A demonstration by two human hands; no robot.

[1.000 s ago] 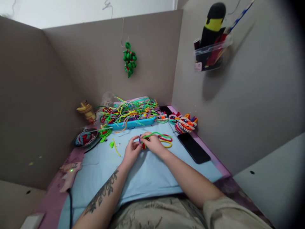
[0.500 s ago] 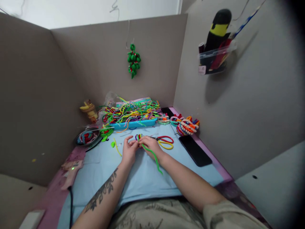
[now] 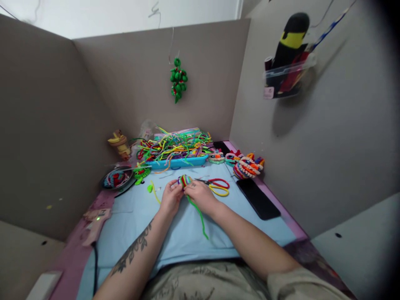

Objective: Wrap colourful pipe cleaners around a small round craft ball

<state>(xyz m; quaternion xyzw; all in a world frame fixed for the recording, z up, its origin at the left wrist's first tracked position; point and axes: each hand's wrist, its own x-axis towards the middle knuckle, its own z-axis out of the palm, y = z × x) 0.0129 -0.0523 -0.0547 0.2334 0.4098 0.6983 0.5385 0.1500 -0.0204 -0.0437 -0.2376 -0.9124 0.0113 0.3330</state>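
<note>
While both hands [image 3: 170,197] [image 3: 201,195] pinch it, the striped piece [image 3: 185,180] sits between them.

Green strand [image 3: 202,223]: 1 s ago ran up over R hand [image 3: 201,195], now hangs down to lower ctr, tip a bit lower vs 0.5 s ago. Striped piece [image 3: 185,180] shows more btwn hands. L hand [image 3: 171,196] fingers, spread 0.5 s ago, now closed on it. Scissor blades [image 3: 203,181], hidden 1 s ago, partly visible.
</note>
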